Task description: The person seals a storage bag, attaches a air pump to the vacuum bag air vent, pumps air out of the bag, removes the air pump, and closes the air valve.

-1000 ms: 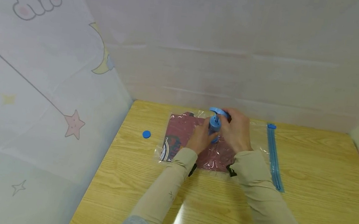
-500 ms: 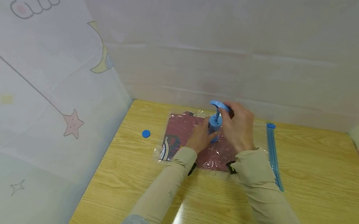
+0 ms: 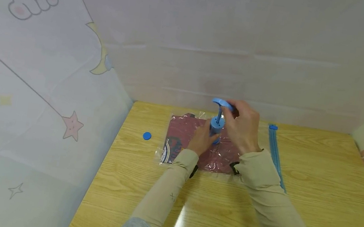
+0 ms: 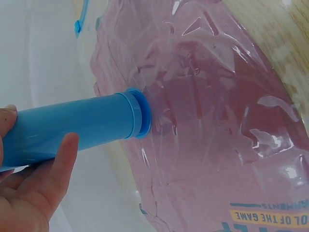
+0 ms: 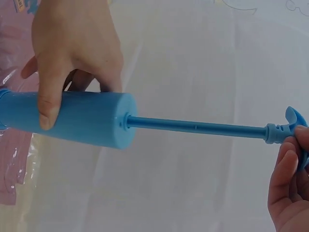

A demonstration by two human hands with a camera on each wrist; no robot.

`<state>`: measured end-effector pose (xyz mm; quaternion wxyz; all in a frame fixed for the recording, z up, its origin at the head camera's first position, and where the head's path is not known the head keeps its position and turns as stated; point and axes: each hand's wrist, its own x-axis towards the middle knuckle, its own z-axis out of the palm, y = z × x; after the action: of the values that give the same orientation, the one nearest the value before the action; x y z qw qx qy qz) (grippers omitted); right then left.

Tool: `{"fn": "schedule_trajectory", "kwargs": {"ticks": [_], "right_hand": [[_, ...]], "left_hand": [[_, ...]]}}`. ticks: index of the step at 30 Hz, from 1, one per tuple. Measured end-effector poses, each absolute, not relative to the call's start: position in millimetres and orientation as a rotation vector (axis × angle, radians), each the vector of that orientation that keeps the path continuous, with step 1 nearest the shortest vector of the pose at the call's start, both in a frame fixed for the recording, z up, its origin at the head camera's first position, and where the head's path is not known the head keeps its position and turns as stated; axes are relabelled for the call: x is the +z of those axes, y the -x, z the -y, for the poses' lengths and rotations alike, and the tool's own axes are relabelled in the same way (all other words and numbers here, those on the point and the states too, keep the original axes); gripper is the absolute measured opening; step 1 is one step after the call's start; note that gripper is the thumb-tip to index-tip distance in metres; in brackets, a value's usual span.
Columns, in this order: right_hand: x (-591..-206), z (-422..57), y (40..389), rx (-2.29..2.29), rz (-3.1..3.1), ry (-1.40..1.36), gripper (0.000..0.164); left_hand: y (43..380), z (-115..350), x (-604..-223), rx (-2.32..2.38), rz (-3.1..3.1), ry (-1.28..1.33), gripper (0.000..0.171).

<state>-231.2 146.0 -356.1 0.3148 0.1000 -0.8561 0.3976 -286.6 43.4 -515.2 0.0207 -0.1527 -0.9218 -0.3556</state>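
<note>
A blue hand pump (image 4: pixel 91 123) stands upright on a clear vacuum storage bag (image 3: pixel 218 167), its lower end against the bag's round valve (image 4: pixel 143 113). Inside the bag lies a folded dark-red garment (image 3: pixel 183 129) with printed lettering. My left hand (image 3: pixel 202 136) grips the pump's barrel (image 5: pixel 87 118). Above it, my right hand (image 3: pixel 243 127) holds the pump's curved handle (image 3: pixel 222 103); the rod (image 5: pixel 198 126) is drawn well out of the barrel. Part of the handle is hidden by the right fingers.
A small round blue cap (image 3: pixel 147 135) lies on the wooden table (image 3: pixel 131 183) left of the bag. The bag's blue zip strip (image 3: pixel 275 150) with its slider (image 3: pixel 273 127) runs along its right side. A pale wall sheet (image 3: pixel 194 69) rises just behind the table.
My right hand has moved up with the handle, drawing the rod further out of the barrel. The left hand keeps its grip on the barrel in about the same place.
</note>
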Motion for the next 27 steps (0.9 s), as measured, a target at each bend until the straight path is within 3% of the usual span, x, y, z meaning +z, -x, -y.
{"fn": "schedule_trajectory", "kwargs": {"ticks": [14, 27], "right_hand": [[-348, -149, 230, 0.963, 2.286, -0.298, 0.019], [-385, -152, 240, 0.993, 2.415, -0.266, 0.017]], "left_hand": [[286, -44, -515, -1.091, 2.856, 0.509, 0.059], [286, -43, -516, -1.129, 2.88, 0.477, 0.06]]}}
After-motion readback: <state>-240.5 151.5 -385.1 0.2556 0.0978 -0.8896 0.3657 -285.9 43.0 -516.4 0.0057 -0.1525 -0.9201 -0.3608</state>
